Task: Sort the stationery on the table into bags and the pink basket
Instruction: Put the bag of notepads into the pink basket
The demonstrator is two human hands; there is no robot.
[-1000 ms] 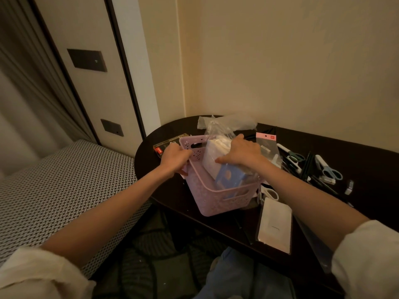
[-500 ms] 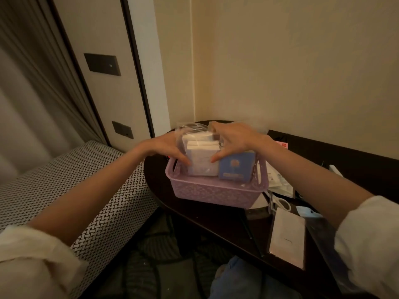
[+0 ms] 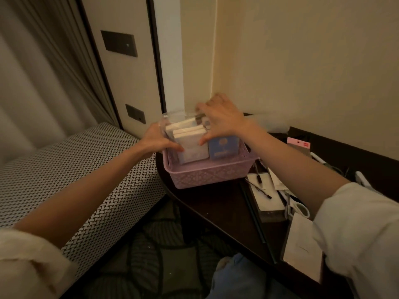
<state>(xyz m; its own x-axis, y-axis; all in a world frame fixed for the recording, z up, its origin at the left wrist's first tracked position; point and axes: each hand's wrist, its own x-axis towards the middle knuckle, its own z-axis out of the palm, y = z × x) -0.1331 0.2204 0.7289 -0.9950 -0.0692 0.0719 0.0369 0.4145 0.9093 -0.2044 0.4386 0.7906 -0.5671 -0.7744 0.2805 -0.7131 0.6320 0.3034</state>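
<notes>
The pink basket stands at the left end of the dark table. Inside it a clear bag of white pads stands upright beside a blue packet. My left hand grips the bag's left side, thumb on its front. My right hand reaches over the top, fingers curled on the bag's upper edge, thumb pressing its front right corner. The far side of the basket is hidden by my hands.
To the right of the basket lie white pads with black pens on them, scissors, a flat pale packet and a pink-topped packet. A patterned seat borders the table's left. The wall stands close behind.
The basket has been turned with its long side to me and sits further toward the table's left end. Both hands moved onto the clear bag of pads.
</notes>
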